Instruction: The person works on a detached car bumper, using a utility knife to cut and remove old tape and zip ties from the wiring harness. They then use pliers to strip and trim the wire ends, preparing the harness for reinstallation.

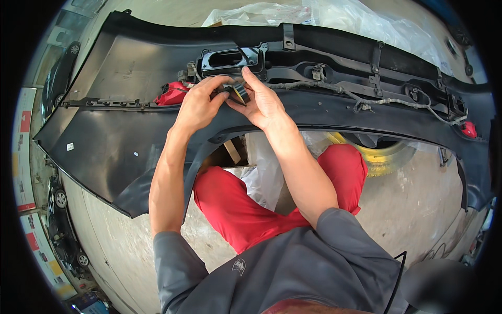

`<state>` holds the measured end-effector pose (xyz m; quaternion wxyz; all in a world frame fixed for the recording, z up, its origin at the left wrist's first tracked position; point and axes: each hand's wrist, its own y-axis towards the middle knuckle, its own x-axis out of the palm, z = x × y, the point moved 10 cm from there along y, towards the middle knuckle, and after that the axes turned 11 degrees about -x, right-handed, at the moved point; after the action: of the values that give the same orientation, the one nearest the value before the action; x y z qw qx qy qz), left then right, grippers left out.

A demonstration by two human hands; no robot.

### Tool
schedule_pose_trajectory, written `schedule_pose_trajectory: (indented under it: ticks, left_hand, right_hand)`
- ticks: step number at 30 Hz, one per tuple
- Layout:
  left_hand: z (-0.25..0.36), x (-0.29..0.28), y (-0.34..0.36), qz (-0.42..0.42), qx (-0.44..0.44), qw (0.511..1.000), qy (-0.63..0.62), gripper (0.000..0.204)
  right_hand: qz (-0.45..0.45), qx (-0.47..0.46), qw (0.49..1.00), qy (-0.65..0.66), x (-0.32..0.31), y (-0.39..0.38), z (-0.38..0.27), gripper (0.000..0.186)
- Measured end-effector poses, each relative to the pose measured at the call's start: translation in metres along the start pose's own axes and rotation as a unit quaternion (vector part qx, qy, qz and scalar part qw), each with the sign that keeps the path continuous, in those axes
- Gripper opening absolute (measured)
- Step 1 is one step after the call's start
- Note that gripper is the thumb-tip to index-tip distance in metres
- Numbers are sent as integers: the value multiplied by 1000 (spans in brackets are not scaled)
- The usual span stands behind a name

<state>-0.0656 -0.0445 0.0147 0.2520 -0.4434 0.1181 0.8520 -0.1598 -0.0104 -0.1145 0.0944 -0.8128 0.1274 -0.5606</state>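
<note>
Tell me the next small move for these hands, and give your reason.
Probably steady the small dark item in the right hand and ease the left hand slightly aside: both hands meet at it in front of the black bumper, and the left fingers appear to cover part of it, so its shape is hard to see.

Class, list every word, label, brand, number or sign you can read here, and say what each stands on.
None can be read with certainty.
White sticker on the black bumper: too small to read.
Smaller white tag, same bumper: too small.
Pale emblem on the grey shirt: no readable letters.
Upright panel, far left: blurred.
</note>
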Motion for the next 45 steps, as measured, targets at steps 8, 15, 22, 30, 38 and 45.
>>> schedule_pose_trajectory:
  ticks: [8,15,22,30,38,45]
  left_hand:
    - [-13,-5,3,25,-71,997,22,28]
    - [-36,-1,4,-22,-153,983,-99,27]
    - [-28,-10,3,5,-116,992,-58,29]
    - [-31,-9,7,7,-108,989,-96,36]
    - [-28,-7,4,-10,-125,988,-85,42]
    - [-32,-2,3,-52,-138,986,-76,50]
  right_hand:
    - [-65,46,991,-104,-9,-7,1,17]
    - [-52,37,992,-109,-14,-7,8,16]
    - [-4,-8,998,-55,-21,3,14,13]
    - [-35,-21,997,-61,-17,6,13,16]
    - [26,-29,979,-202,-26,3,12,17]
    - [-15,-22,999,-45,-12,10,13,11]
